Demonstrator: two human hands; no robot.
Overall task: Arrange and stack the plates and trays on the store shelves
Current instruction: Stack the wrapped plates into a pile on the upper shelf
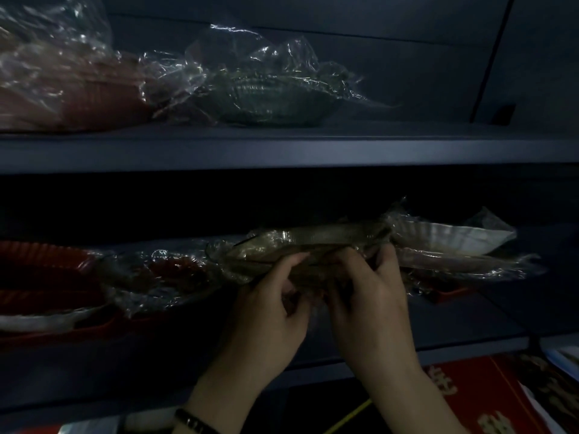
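Both hands hold a flat, dark greenish plate wrapped in clear plastic (307, 242) in front of the lower shelf opening. My left hand (272, 305) grips its near edge from below, fingers curled over the rim. My right hand (366, 296) grips the same edge just to the right. Behind it to the right, a white fluted plate in plastic (445, 238) rests on the lower shelf (470, 343). Red trays (44, 270) and a wrapped red plate (166, 274) lie at the left of that shelf.
The upper shelf (282, 148) carries a wrapped stack of red plates (69, 92) at the left and a wrapped green bowl-shaped plate (266, 98) in the middle. A red patterned box (488, 399) sits below at the right. The light is dim.
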